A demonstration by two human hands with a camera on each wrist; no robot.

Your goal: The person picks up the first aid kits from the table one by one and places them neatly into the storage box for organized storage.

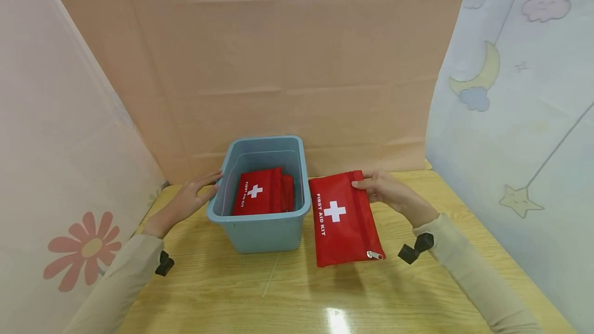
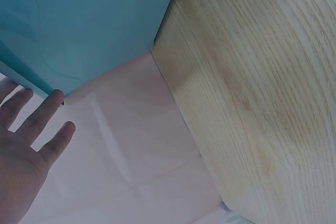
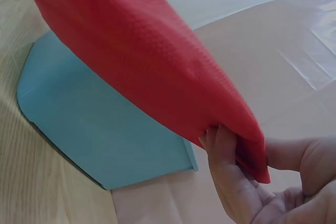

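A blue plastic bin [image 1: 260, 231] stands on the wooden table [image 1: 297, 293], and a red first aid pouch [image 1: 260, 195] lies inside it. My left hand [image 1: 197, 195] rests with straight fingers [image 2: 44, 111] against the bin's left wall [image 2: 94, 19]. To the right of the bin, my right hand [image 1: 378, 187] pinches the far right corner of a second red first aid kit pouch [image 1: 343, 220] and holds it tilted just above the table. The right wrist view shows the pouch [image 3: 147, 61] from below, fingers [image 3: 226, 153] on its edge and the bin [image 3: 105, 135] behind.
Fabric screens close in the table: a peach one [image 1: 287, 55] at the back, a flowered one [image 1: 51, 169] on the left, and one with moon and stars [image 1: 520, 117] on the right. Bare table lies in front of the bin.
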